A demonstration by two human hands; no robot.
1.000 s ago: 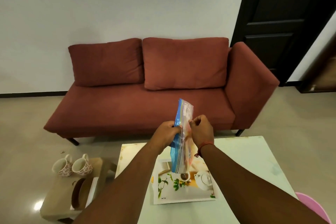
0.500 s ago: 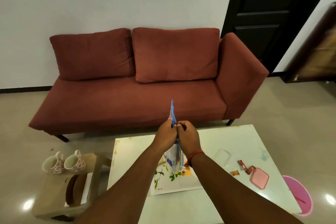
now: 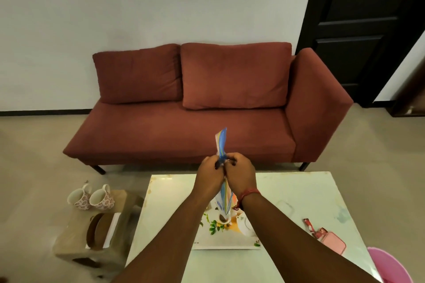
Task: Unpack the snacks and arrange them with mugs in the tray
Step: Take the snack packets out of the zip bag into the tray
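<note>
While both forearms are reaching out over the pale table (image 3: 299, 193), the left hand (image 3: 208, 178) and the right hand (image 3: 241, 176) are pressing close together and each pinching a blue snack packet (image 3: 221, 145) near its upper part. It is standing edge-on between them, its top sticking up above the knuckles and its lower part hanging down between the wrists over the tray (image 3: 225, 242). That tray, white with a printed picture of leaves and a teapot, is lying flat on the table under the arms. A red thread band (image 3: 249, 193) is circling the right wrist. Off to the right on the table a small red wrapper (image 3: 308, 226) is lying just beside a pink case (image 3: 332, 241), and a pink bin (image 3: 391, 264) is showing at the table's right corner. Left of the table a low wooden stool (image 3: 73, 234) is carrying two floral mugs (image 3: 90, 197) side by side at its far edge. Farther back a rust-red sofa (image 3: 195, 126) is standing against the white wall, with a dark door (image 3: 363, 25) to its right.
</note>
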